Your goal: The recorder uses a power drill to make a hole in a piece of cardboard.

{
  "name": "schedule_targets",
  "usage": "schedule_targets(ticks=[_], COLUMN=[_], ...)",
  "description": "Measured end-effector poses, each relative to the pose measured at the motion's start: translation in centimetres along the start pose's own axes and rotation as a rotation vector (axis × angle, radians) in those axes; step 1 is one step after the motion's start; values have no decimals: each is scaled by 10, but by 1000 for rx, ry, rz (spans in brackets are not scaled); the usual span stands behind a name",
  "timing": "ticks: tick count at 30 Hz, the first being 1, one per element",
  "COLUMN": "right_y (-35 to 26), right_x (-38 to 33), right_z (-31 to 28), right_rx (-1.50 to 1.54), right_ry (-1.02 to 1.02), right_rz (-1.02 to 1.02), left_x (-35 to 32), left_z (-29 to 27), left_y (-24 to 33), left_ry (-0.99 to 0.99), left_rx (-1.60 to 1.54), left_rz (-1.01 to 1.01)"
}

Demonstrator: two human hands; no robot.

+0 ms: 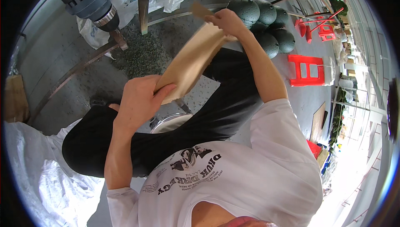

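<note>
A long brown cardboard piece (189,62) slants across the space above my lap, its surface slightly blurred. My left hand (141,100) grips its lower end, the thumb lying over the near face. At the upper end my right hand (227,22) is closed round the cardboard. A small flap (201,11) sticks out beyond the right fingers. Whether the cardboard is a flattened box or a folded sheet, I cannot tell.
A drill (93,4) with a metal chuck hangs at the upper left. Dark shavings (141,52) cover the floor below it. Several dark green holed balls (266,12) lie beyond my right hand. A red stool (306,70) lies to the right; white plastic sheeting (54,177) lies at left.
</note>
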State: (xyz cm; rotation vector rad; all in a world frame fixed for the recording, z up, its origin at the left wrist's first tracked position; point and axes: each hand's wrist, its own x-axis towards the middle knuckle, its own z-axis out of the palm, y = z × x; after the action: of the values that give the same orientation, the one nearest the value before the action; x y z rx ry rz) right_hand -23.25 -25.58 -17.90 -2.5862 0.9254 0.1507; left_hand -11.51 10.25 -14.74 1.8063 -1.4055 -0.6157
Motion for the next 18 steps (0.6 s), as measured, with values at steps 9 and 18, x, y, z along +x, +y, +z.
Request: schedule_targets(ticks=[9,18], right_y=[69,60], right_x=[29,-11], right_z=[-2,-37], right_rx=[-193,173], right_ry=[424,310], right_rz=[333,92], left_x=[-17,-132], left_z=[-45,-159], left_y=[27,22], left_ry=[-2,504], left_rx=[-49,-433], left_rz=[-16,218])
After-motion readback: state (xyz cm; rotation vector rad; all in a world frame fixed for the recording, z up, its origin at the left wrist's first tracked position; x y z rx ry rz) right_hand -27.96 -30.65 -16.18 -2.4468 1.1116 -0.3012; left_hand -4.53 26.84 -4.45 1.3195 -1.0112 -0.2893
